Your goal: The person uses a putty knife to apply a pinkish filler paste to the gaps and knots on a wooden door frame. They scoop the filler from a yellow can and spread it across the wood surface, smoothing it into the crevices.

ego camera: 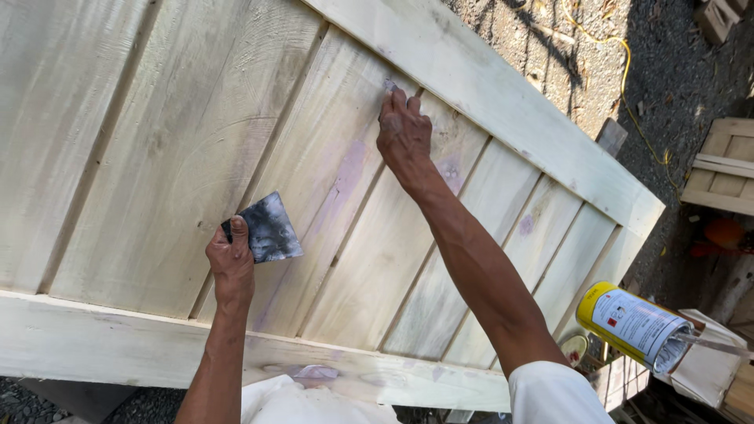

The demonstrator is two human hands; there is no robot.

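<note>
Wooden panel (196,157) of pale planks, framed, laid flat and filling most of the view, with purplish filler patches (345,177) along the middle planks and near the bottom rail. Scraper (269,228), a dark smeared blade, held flat against the panel at the lower left of centre. Left hand (230,263) closed around the scraper's near edge, thumb on top, fingers curled beneath, wrist straight, forearm rising from the bottom of the view. Right hand (403,133) stretched far up the panel, arm nearly full length, fingertips pressed to a groove between planks just below the top rail; whether a dab of filler or a small item sits under the fingertips cannot be told, hand otherwise loosely bunched, nothing clearly gripped. Tin can (635,326), yellow with a white label, lying tilted with its open mouth down on a box at the lower right, just beyond the panel's corner. Yellow cord (628,71) trailing over gravel beyond the far rail. Risks, as judged: long reach with the right arm likely to shift weight onto the panel and smear fresh patches under the forearm; scraper blade resting on soft wood liable to gouge if pressed on edge; tilted can liable to roll or spill if knocked.
</note>
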